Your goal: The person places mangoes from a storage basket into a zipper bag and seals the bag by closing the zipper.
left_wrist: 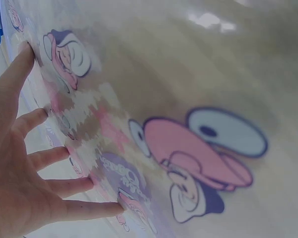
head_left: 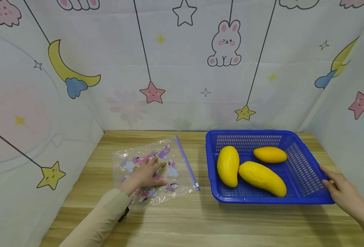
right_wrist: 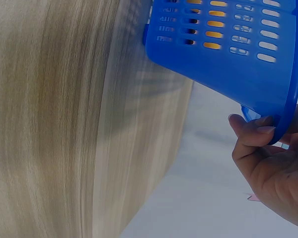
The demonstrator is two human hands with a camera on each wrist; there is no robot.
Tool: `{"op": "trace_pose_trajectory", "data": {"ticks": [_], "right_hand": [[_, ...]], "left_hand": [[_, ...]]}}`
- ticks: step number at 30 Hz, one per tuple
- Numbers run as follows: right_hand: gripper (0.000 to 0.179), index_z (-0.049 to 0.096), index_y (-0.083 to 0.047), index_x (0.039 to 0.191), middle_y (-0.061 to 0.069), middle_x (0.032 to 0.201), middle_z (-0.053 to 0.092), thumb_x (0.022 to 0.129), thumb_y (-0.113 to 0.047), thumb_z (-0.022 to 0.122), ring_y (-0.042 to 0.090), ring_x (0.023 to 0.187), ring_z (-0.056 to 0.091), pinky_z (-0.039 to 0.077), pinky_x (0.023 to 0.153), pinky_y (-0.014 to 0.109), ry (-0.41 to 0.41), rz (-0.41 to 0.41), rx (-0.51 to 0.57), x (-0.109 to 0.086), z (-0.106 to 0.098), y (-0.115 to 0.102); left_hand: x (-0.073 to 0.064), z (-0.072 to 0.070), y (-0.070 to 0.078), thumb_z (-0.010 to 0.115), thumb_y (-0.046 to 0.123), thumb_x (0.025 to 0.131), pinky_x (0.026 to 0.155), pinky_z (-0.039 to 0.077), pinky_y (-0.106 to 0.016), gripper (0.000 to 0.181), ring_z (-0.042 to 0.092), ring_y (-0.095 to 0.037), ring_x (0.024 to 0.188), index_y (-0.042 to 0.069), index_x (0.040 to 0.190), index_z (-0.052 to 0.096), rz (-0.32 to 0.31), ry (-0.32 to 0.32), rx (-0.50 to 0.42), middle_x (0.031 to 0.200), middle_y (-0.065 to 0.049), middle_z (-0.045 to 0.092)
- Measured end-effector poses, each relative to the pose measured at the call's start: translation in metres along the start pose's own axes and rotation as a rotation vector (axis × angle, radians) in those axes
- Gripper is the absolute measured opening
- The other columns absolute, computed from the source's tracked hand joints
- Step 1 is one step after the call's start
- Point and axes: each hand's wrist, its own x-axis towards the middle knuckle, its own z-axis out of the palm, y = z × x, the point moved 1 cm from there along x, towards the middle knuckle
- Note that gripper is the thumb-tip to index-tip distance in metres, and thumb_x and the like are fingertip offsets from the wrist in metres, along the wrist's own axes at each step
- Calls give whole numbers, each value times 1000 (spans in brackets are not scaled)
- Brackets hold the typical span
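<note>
Pale wood grain runs across the table (head_left: 182, 226), nearest the viewer. A beige sleeve (head_left: 95, 221) reaches in from the lower left, with a black band (head_left: 124, 214) at its wrist. Its left hand (head_left: 146, 175) rests with fingers spread on a clear zip bag (head_left: 176, 171) printed with cartoon figures, which lies flat on the table's left half; the bag's purple slider strip (head_left: 186, 161) faces right. At the right, the right hand (head_left: 343, 192) grips the rim of a blue plastic basket (head_left: 274, 200) near its closer right corner, fingers and thumb bent round the edge. Inside the basket, a long yellow mango (head_left: 262, 178) slants across the middle, a curved mango (head_left: 228, 167) lies by the left wall, and a smaller mango (head_left: 270, 155) sits farther back. Behind hangs white cloth (head_left: 182, 65) patterned with stars, moons and a rabbit.
</note>
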Motion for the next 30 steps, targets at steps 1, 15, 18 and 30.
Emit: {"op": "trace_pose_trajectory", "data": {"ticks": [1,15,18,30], "right_hand": [[47,26,15,142,49,116,43,102,-6,39,60,90,54,50,65,60,-2,3,-1,0,0,0],[46,28,16,141,50,115,44,102,-5,40,61,89,55,49,65,63,18,-22,3,0,2,3],[46,29,16,141,50,114,44,101,-5,40,61,89,55,48,66,64,25,-28,2,0,2,4],[46,29,16,141,49,113,45,101,-5,40,61,89,55,47,66,65,27,-26,3,0,3,5]], "left_hand": [[0,0,0,68,61,77,93,20,-86,83,14,-59,140,27,147,40,1,0,-1,158,-19,23],[-1,0,-2,70,60,77,96,19,-84,82,11,-56,142,27,146,40,30,-10,-7,159,-17,22],[-2,-1,-3,70,58,77,96,20,-84,81,11,-56,143,27,146,41,41,-12,-15,159,-18,22],[-3,-3,-4,72,54,78,97,15,-85,79,9,-54,144,26,145,42,70,-9,-33,159,-17,21]]}}
